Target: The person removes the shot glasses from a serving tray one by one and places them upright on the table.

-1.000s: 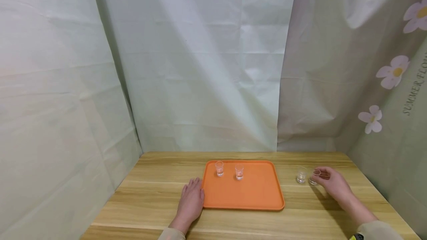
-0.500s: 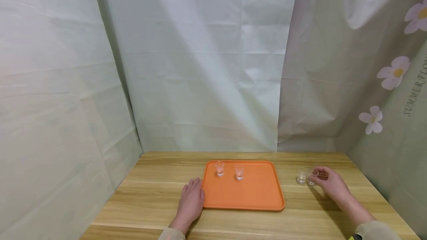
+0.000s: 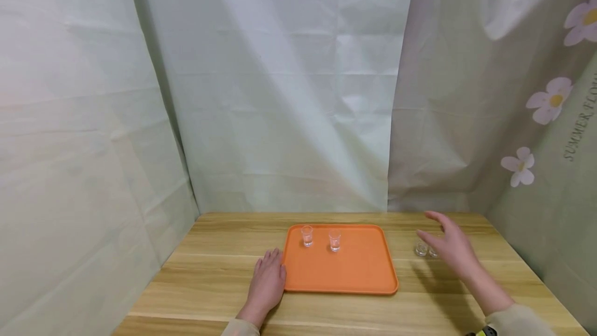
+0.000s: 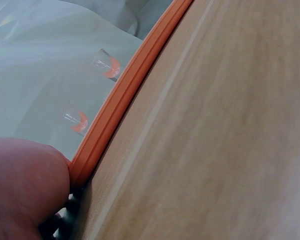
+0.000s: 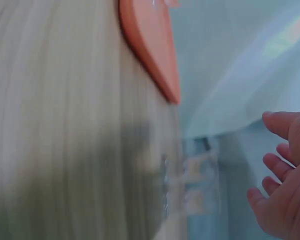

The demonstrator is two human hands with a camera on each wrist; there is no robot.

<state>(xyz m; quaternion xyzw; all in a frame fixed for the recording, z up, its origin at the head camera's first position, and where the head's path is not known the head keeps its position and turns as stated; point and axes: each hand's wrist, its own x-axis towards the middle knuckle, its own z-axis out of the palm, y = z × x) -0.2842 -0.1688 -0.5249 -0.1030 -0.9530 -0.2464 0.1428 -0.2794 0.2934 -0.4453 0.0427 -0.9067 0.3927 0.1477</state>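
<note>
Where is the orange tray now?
In the head view, the orange tray lies on the table, just right of the left hand, under two small glasses.

- Free room is offered on the low-rimmed orange tray, across its near half and its right part.
- The tray's far left is obstructed by the leftmost shot glass and the second shot glass; a small gap is found between them.
- Access along the tray's left edge is blocked near its front by the left grip, laid against it.
- A strip of bare table is found between the tray and the third shot glass.
- The fourth shot glass is set just beside the third; access from the near right is obstructed by the raised right grip.
- Passage beyond the far edge is barred by the hanging curtain.
</note>
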